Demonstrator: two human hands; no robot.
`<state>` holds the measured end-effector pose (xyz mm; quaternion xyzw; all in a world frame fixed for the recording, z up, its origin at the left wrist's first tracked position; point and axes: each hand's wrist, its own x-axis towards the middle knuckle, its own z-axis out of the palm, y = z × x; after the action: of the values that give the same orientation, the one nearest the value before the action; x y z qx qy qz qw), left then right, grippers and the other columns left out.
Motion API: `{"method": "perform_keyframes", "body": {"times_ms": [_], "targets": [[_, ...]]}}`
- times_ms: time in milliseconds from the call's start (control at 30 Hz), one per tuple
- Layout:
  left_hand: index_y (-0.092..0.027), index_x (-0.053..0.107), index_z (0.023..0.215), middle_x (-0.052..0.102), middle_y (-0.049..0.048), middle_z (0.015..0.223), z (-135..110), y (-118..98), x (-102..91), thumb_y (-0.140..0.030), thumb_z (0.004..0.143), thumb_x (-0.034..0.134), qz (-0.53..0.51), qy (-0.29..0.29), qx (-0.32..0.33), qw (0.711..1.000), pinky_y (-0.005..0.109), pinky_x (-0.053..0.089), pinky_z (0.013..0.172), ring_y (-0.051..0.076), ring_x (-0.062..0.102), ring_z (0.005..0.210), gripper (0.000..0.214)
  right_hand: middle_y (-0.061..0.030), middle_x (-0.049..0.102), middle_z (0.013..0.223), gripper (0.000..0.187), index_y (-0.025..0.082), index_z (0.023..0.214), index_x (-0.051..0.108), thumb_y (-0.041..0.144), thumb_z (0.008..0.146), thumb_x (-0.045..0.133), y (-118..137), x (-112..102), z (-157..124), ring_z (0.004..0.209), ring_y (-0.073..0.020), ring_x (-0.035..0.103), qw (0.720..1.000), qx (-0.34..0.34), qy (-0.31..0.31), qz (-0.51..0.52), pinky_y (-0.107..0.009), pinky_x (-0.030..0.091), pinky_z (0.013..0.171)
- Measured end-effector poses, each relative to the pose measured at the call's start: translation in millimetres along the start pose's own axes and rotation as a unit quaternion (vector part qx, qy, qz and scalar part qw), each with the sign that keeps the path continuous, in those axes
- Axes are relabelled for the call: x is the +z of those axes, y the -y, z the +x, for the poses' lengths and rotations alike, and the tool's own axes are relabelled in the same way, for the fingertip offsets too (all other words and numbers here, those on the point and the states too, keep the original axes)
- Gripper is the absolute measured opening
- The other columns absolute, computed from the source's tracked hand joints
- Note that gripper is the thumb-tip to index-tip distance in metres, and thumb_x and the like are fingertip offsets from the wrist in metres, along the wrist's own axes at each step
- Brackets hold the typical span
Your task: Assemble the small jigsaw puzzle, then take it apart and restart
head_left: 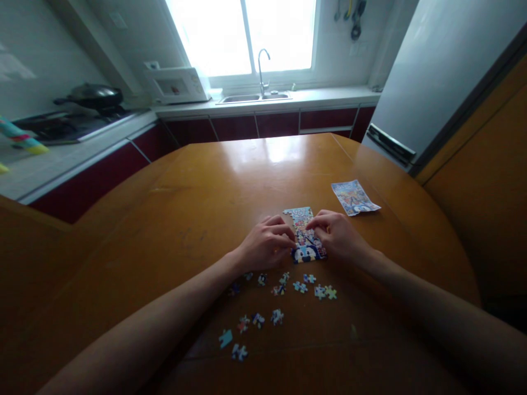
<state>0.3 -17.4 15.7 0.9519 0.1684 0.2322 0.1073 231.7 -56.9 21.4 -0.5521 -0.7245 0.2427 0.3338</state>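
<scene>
A partly joined jigsaw puzzle [303,233] lies on the round wooden table [206,197]. My left hand [265,244] rests against the puzzle's left edge, fingers curled and pinched toward it. My right hand [337,236] presses on the puzzle's right side, fingers bent with the tips on the pieces. Whether either hand holds a loose piece is hidden. Several loose puzzle pieces [284,302] lie scattered on the table just in front of both hands.
A printed picture card [354,197] lies to the right of the puzzle. Behind the table are a kitchen counter with a sink and tap [261,93], a microwave [177,85], a stove with a pan [90,99], and a fridge [436,77] at right.
</scene>
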Motion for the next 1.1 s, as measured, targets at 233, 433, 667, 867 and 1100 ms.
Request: {"method": "perform_keyframes", "body": {"times_ms": [233, 433, 667, 867, 1100], "targets": [[-0.028, 0.074, 0.091, 0.075, -0.0016, 0.098, -0.5, 1.4, 2.3, -0.017, 0.088, 0.06, -0.021, 0.009, 0.009, 1.0, 0.036, 0.044, 0.086, 0.019, 0.057, 0.092, 0.018, -0.0053, 0.065, 0.081, 0.025, 0.019, 0.081, 0.077, 0.01, 0.08, 0.054, 1.6, 0.3, 0.0, 0.071, -0.0157, 0.058, 1.0, -0.001, 0.005, 0.003, -0.03, 0.044, 0.066], [-0.027, 0.075, 0.091, 0.075, -0.0012, 0.098, 0.2, 0.3, 0.9, -0.016, 0.087, 0.059, -0.031, 0.014, 0.008, 0.999, 0.036, 0.046, 0.086, 0.018, 0.057, 0.09, 0.019, -0.0051, 0.067, 0.084, 0.023, 0.02, 0.081, 0.077, 0.012, 0.081, 0.056, -2.1, 3.6, -0.2, 0.073, -0.0158, 0.06, 1.0, -0.011, 0.02, 0.004, -0.029, 0.045, 0.069], [-0.027, 0.074, 0.091, 0.073, 0.0003, 0.099, 0.7, 0.7, 1.1, -0.016, 0.089, 0.058, -0.031, 0.023, 0.009, 0.999, 0.037, 0.047, 0.088, 0.019, 0.056, 0.094, 0.019, -0.005, 0.068, 0.085, 0.024, 0.021, 0.083, 0.078, 0.011, 0.081, 0.056, -1.5, 6.6, -1.8, 0.075, -0.0163, 0.061, 0.999, -0.028, 0.038, -0.003, -0.03, 0.047, 0.071], [-0.027, 0.075, 0.089, 0.065, 0.0041, 0.094, 2.6, -2.1, -1.5, -0.014, 0.087, 0.06, -0.01, 0.005, 0.005, 1.0, 0.034, 0.048, 0.083, 0.02, 0.052, 0.093, 0.02, -0.0047, 0.067, 0.086, 0.025, 0.021, 0.082, 0.077, 0.01, 0.081, 0.055, 2.0, 5.8, -3.0, 0.075, -0.0161, 0.06, 0.998, -0.028, 0.052, 0.007, -0.03, 0.047, 0.072], [-0.025, 0.076, 0.09, 0.059, 0.0048, 0.089, 1.3, -0.1, 0.5, -0.013, 0.086, 0.057, -0.048, -0.044, -0.017, 0.998, 0.034, 0.048, 0.081, 0.019, 0.05, 0.088, 0.022, -0.0045, 0.065, 0.085, 0.026, 0.021, 0.081, 0.078, 0.01, 0.083, 0.055, 3.1, 6.4, -3.8, 0.074, -0.0154, 0.058, 0.997, -0.038, 0.066, -0.003, -0.029, 0.046, 0.072]]}}
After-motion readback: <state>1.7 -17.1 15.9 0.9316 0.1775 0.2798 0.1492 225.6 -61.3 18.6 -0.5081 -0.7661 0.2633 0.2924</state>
